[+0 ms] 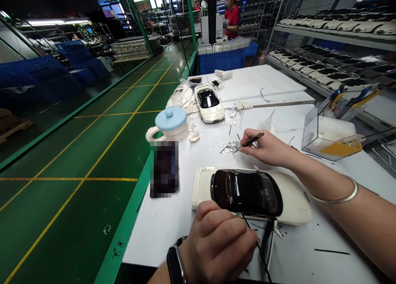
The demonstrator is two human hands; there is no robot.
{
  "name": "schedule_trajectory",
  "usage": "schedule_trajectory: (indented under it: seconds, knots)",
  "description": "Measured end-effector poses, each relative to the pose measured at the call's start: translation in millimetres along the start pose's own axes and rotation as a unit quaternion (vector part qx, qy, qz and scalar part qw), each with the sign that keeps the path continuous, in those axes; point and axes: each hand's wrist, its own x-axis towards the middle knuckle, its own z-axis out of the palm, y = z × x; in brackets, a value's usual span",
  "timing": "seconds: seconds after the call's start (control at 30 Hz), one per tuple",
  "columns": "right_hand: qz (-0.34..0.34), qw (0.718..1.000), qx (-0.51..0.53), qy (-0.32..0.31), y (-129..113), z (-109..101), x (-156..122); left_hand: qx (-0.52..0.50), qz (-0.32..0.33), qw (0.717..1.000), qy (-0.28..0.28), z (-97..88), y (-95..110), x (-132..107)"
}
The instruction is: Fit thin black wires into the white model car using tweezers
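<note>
A cream model car (293, 193) with a dark roof and windows lies across the white table, a door standing open on its near side. My left hand (219, 238) is closed in front of the car, a thin black strip (262, 259) running through its fingertips. Beyond the car, my right hand (269, 150) grips dark tweezers (252, 140). Their tips touch or hover just over a small heap of shiny silver bits (230, 147); whether anything is between the tips is too small to tell. Loose black slivers lie around.
A phone (164, 168) and a lidded mug (171, 125) stand at the left edge. Behind sits a second cream model car (208, 104). A clear tool box (331, 131) is at right. Racks of model cars (321, 65) and a person in red (232, 20) are farther off.
</note>
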Motion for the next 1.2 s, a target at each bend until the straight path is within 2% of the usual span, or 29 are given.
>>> schedule_trajectory:
  seconds: [0.23, 0.5, 0.83, 1.2]
  knots:
    - [0.029, 0.999, 0.002, 0.019, -3.0, -0.7, -0.6, 0.010, 0.001, 1.000, -0.010, -0.2, -0.2, 0.7]
    - [0.007, 0.999, -0.003, 0.039, -2.4, -2.1, -0.5, 0.010, 0.008, 1.000, -0.010, -0.3, -0.5, -0.1]
    - [0.011, 1.000, -0.005, 0.020, -2.2, -1.3, 0.1, 0.001, 0.012, 1.000, 0.001, 0.5, -2.0, 1.4]
    - [0.012, 0.997, 0.013, 0.072, -1.4, -1.1, -2.3, 0.002, 0.014, 1.000, 0.010, 0.7, -1.1, 0.9]
